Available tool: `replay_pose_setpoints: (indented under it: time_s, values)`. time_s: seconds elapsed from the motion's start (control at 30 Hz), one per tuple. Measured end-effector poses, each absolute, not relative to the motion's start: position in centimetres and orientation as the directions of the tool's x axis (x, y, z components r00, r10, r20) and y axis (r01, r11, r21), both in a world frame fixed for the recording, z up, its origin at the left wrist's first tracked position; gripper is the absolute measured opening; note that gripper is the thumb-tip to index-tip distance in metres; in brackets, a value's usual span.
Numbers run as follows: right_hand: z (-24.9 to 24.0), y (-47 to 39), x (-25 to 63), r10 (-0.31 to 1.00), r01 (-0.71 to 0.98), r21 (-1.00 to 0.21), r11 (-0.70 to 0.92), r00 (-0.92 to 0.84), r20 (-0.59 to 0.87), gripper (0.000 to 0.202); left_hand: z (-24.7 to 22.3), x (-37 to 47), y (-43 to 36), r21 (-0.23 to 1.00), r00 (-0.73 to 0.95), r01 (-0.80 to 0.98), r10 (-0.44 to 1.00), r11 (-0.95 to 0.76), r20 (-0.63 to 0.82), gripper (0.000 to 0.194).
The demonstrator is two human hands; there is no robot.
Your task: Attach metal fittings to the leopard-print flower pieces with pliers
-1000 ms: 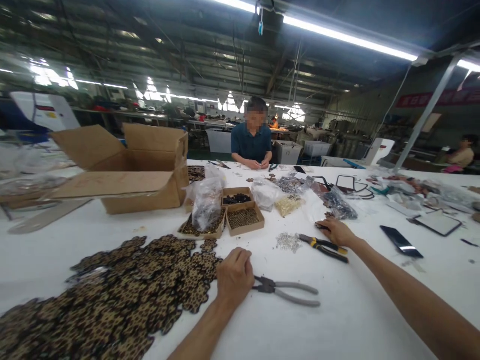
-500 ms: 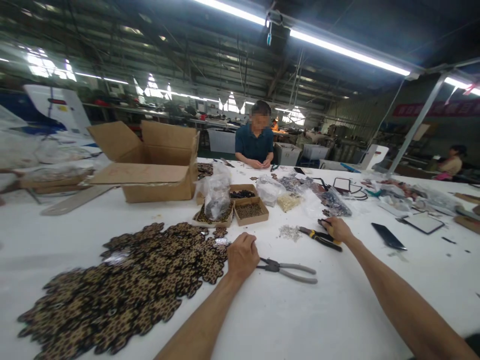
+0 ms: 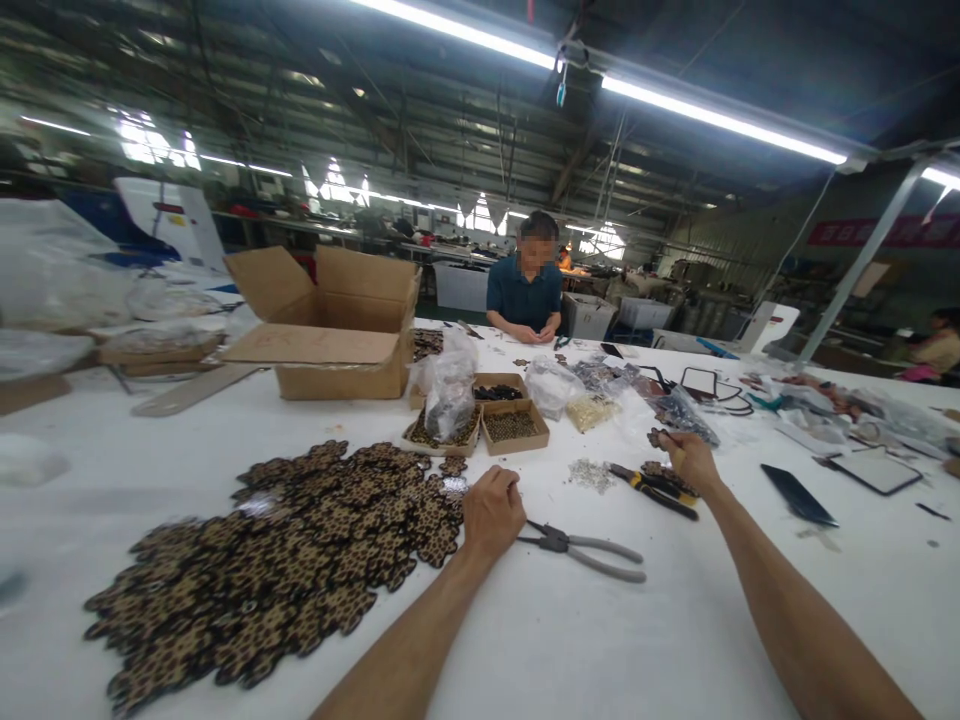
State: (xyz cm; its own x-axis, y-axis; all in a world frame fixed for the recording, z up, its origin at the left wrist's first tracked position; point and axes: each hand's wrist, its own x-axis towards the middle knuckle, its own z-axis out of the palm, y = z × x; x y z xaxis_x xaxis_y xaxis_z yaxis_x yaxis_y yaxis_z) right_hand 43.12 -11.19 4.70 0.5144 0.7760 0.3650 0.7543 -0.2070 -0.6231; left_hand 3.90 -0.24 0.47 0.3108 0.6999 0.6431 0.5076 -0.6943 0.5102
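My left hand (image 3: 493, 512) rests on the table with its fingers curled closed; whatever they hold, if anything, is hidden. Just right of it lie grey-handled pliers (image 3: 556, 540). Between the thumb and fingers of my right hand (image 3: 693, 462) is a small leopard-print patch (image 3: 657, 438) with a scalloped edge. Below that hand, another leopard-print patch (image 3: 666, 472) lies by the yellow-and-black pliers (image 3: 649, 488). Small silvery metal bits (image 3: 591, 475) are scattered left of these pliers. A broad, overlapping spread of leopard-print patches (image 3: 300, 550) covers the table left of my left hand.
Small cardboard trays of studs (image 3: 516, 428) stand ahead, one partly under a clear plastic bag (image 3: 450, 385). Behind them to the left is an open cardboard box (image 3: 341, 380). A dark phone (image 3: 798, 494) lies at right. Across the table sits a person (image 3: 525, 285).
My right hand has lifted slightly off the yellow-and-black pliers, bringing up a leopard-print patch. My left hand stays in place. The whole view has shifted a little to the left.
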Motion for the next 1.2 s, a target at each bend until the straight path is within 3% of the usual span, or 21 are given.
replay_pose_setpoints:
  time_s: [0.13, 0.23, 0.3, 0.43, 0.53, 0.73, 0.93, 1.1, 1.2]
  values:
    - [4.0, -9.2, 37.2, 0.839, 0.561, -0.828, 0.002, 0.449, 0.307, 0.055, 1.4, 3.7, -1.1, 0.721, 0.290, 0.302, 0.780, -0.624, 0.554, 0.010]
    - [3.0, -7.9, 30.9, 0.910, 0.168, -0.976, 0.136, 0.369, 0.190, 0.055, 2.2, 3.1, -2.3, 0.906, 0.331, 0.020, 0.858, -0.423, 0.393, 0.019]
    - [2.5, -7.5, 26.9, 0.950, -0.069, -0.989, 0.132, 0.294, 0.106, 0.056, 2.5, 2.7, -2.9, 0.927, 0.341, 0.007, 0.872, -0.376, 0.351, 0.031]
    - [1.6, -7.4, 22.0, 0.975, -0.196, -0.978, 0.066, 0.222, 0.021, 0.052, 2.2, 2.6, -3.0, 0.947, 0.346, 0.010, 0.890, -0.320, 0.297, 0.038]
    - [0.7, -7.6, 20.6, 0.982, -0.151, -0.988, 0.015, 0.190, -0.014, 0.049, 1.5, 3.2, -2.2, 0.959, 0.356, -0.020, 0.894, -0.283, 0.271, 0.037]
    - [-0.6, -7.8, 20.5, 0.996, 0.135, -0.991, 0.022, 0.080, 0.033, 0.042, -0.2, 4.7, -0.2, 0.971, 0.355, -0.180, 0.909, -0.160, 0.216, 0.036]
    - [-1.1, -6.7, 22.8, 0.936, 0.521, -0.842, 0.139, 0.208, 0.283, 0.030, -0.9, 4.9, 0.7, 0.981, 0.217, -0.166, 0.967, -0.096, 0.131, 0.030]
    - [-2.6, -6.0, 22.7, 0.954, 0.593, -0.797, 0.118, 0.156, 0.257, 0.029, -1.4, 4.6, 1.3, 0.986, 0.159, -0.114, 0.977, -0.124, 0.142, 0.027]
    - [-2.8, -5.8, 21.9, 0.968, 0.698, -0.710, 0.094, 0.103, 0.229, 0.030, -1.7, 4.4, 1.6, 0.989, 0.158, -0.085, 0.979, -0.118, 0.130, 0.024]
